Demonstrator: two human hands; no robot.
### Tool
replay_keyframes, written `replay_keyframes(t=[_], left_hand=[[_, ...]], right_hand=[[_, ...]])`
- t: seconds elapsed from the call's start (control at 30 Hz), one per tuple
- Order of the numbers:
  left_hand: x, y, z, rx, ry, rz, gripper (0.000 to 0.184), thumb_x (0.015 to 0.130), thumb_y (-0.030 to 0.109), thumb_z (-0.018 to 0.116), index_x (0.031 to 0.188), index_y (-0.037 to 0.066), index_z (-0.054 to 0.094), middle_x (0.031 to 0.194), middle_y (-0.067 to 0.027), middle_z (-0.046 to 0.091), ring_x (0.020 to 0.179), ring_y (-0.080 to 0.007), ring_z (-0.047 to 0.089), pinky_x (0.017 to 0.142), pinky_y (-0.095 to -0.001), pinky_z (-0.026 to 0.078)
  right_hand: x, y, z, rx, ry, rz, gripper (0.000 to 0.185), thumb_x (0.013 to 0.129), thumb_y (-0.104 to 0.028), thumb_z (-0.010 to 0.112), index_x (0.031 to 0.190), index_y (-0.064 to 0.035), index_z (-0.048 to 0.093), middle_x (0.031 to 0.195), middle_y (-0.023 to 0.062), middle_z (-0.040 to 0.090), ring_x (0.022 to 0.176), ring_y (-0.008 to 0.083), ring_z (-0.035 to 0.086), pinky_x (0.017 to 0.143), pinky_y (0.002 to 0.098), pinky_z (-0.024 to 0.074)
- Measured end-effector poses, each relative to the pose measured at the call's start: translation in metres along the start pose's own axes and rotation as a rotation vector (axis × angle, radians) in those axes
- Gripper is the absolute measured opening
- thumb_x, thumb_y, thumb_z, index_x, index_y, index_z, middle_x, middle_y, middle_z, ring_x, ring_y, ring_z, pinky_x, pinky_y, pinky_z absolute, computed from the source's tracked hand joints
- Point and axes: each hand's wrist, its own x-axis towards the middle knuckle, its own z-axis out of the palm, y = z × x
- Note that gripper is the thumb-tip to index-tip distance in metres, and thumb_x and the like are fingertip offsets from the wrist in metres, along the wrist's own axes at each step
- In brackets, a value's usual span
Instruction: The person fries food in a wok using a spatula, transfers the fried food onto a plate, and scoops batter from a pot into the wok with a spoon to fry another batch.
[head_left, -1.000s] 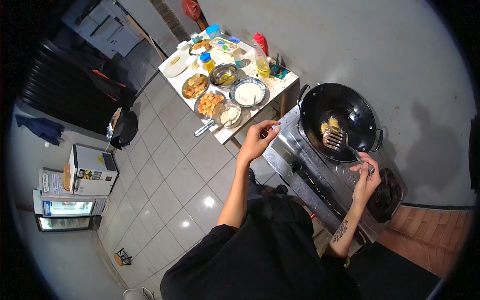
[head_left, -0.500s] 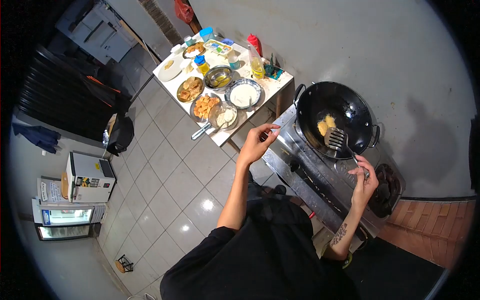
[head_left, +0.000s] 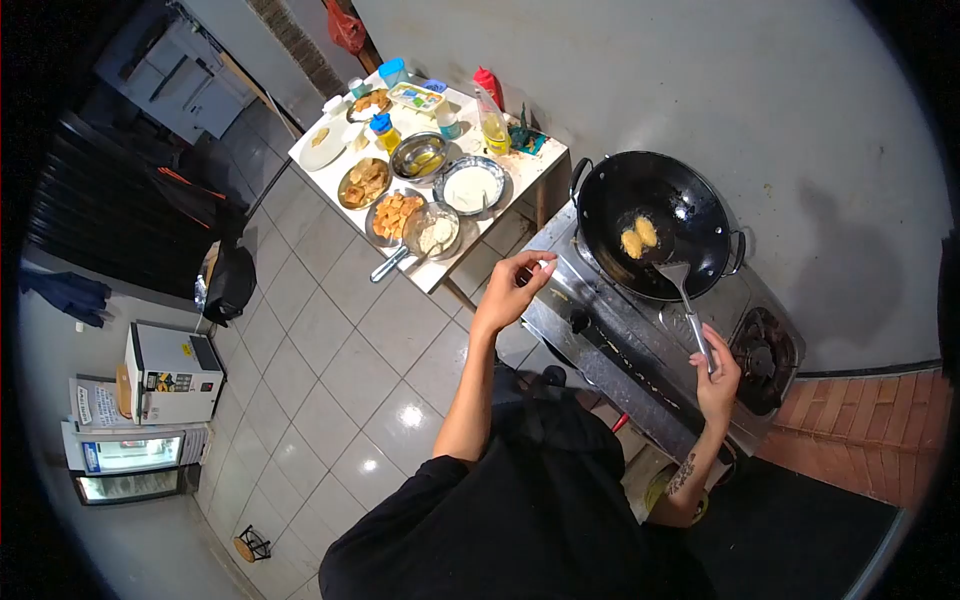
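Note:
My right hand (head_left: 718, 388) is closed round the handle of a metal slotted spatula (head_left: 690, 305). The spatula's head, seen nearly edge-on, hangs over the near rim of a black two-handled wok (head_left: 610, 190). Two golden battered pieces (head_left: 638, 238) lie side by side in the wok's bottom, apart from the spatula. Over the front left edge of the steel gas stove (head_left: 620, 365), my left hand (head_left: 512, 290) is raised with loosely curled fingers, the thumb a little apart from them. I see nothing held in it.
A white table (head_left: 440, 272) at the left of the stove bears bowls, plates of food and bottles. A long-handled strainer (head_left: 392, 262) sticks out past its near edge. A bare burner (head_left: 765, 355) is at the stove's right, and a grey wall (head_left: 800, 130) stands behind.
The spatula has drawn back from the fried pieces toward the wok's near rim and turned. My right hand has lowered slightly. My left hand has barely moved; the view has shifted a little.

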Motion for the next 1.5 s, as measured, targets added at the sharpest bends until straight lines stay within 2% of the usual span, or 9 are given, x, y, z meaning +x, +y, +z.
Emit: replay_keyframes(t=[0.07, 0.27, 0.7, 0.9, 0.97, 1.0, 1.07, 1.17, 1.5], left_hand=[[-0.003, -0.001, 0.0, 0.014, -0.004, 0.008, 0.022, 0.09, 0.017, 0.064, 0.106, 0.002, 0.067, 0.065, 0.0071, 0.045, 0.057, -0.0021, 0.036, 0.051, -0.0208, 0.031], [-0.008, -0.003, 0.001, 0.001, -0.007, 0.006, 0.022, 0.09, 0.017, 0.064, 0.106, 0.002, 0.067, 0.066, 0.0069, 0.046, 0.058, -0.0023, 0.037, 0.052, -0.0208, 0.031], [-0.01, -0.004, -0.003, 0.0, -0.013, -0.008, 0.022, 0.09, 0.016, 0.064, 0.107, 0.002, 0.066, 0.067, 0.0059, 0.048, 0.058, -0.0027, 0.038, 0.051, -0.0214, 0.032], [-0.009, -0.003, 0.0, 0.012, -0.02, -0.005, 0.022, 0.09, 0.017, 0.065, 0.107, 0.002, 0.066, 0.066, 0.0063, 0.047, 0.057, -0.0023, 0.037, 0.051, -0.0212, 0.031], [-0.008, -0.003, 0.001, 0.01, -0.024, -0.005, 0.023, 0.09, 0.017, 0.065, 0.107, 0.002, 0.066, 0.066, 0.0064, 0.046, 0.057, -0.0022, 0.037, 0.051, -0.0211, 0.031], [-0.008, -0.003, 0.002, 0.008, -0.027, -0.006, 0.023, 0.09, 0.018, 0.065, 0.107, 0.003, 0.067, 0.066, 0.0065, 0.046, 0.057, -0.0021, 0.037, 0.05, -0.0211, 0.031], [-0.008, -0.001, 0.003, 0.001, -0.031, -0.01, 0.023, 0.09, 0.018, 0.065, 0.107, 0.003, 0.067, 0.066, 0.0066, 0.046, 0.057, -0.0021, 0.036, 0.05, -0.0211, 0.03], [-0.008, -0.004, 0.003, -0.004, -0.03, -0.012, 0.023, 0.09, 0.019, 0.065, 0.107, 0.003, 0.067, 0.066, 0.0067, 0.046, 0.057, -0.0021, 0.036, 0.05, -0.0212, 0.03], [-0.008, -0.007, -0.002, -0.007, -0.032, -0.013, 0.023, 0.09, 0.016, 0.064, 0.109, 0.003, 0.066, 0.066, 0.0061, 0.047, 0.057, -0.0025, 0.037, 0.051, -0.0216, 0.031]], right_hand=[[-0.01, 0.01, -0.008, -0.047, 0.026, 0.186, 0.037, 0.088, 0.009, 0.052, 0.125, 0.0017, 0.055, 0.104, 0.0107, 0.064, 0.081, 0.0106, 0.059, 0.074, 0.0236, 0.0489], [-0.016, 0.018, -0.022, -0.083, 0.017, 0.185, 0.038, 0.089, 0.008, 0.053, 0.126, 0.0009, 0.054, 0.088, 0.0048, 0.059, 0.076, 0.0095, 0.058, 0.072, 0.0236, 0.0494], [-0.027, 0.021, -0.028, -0.217, 0.037, 0.312, 0.033, 0.089, 0.003, 0.054, 0.122, 0.0011, 0.055, 0.096, 0.0092, 0.064, 0.077, 0.0115, 0.059, 0.068, 0.0246, 0.048], [-0.036, 0.031, -0.032, -0.542, -0.023, 0.355, 0.034, 0.085, -0.007, 0.061, 0.118, 0.0014, 0.057, 0.103, 0.0185, 0.065, 0.09, 0.0283, 0.065, 0.077, 0.037, 0.049], [-0.04, 0.045, -0.031, -0.69, 0.011, 0.262, 0.026, 0.083, -0.002, 0.062, 0.109, 0.0026, 0.058, 0.09, 0.0149, 0.065, 0.075, 0.0221, 0.063, 0.069, 0.0313, 0.0483], [-0.042, 0.049, -0.03, -0.692, 0.012, 0.263, 0.026, 0.083, -0.002, 0.062, 0.109, 0.0026, 0.058, 0.09, 0.0149, 0.065, 0.075, 0.0221, 0.063, 0.069, 0.0313, 0.0483], [-0.043, 0.057, -0.027, -0.767, 0.003, 0.293, 0.024, 0.082, -0.004, 0.063, 0.104, 0.0036, 0.058, 0.091, 0.0181, 0.065, 0.079, 0.0335, 0.063, 0.073, 0.0374, 0.0487], [-0.046, 0.073, -0.02, -0.787, 0.047, 0.251, 0.023, 0.08, -0.006, 0.064, 0.101, 0.0038, 0.059, 0.096, 0.0194, 0.063, 0.089, 0.0388, 0.059, 0.08, 0.0425, 0.0468], [-0.036, 0.082, -0.001, -0.884, 0.171, 0.233, 0.028, 0.076, -0.004, 0.068, 0.102, 0.0025, 0.057, 0.1, 0.02, 0.056, 0.098, 0.0398, 0.052, 0.088, 0.0469, 0.0418]])
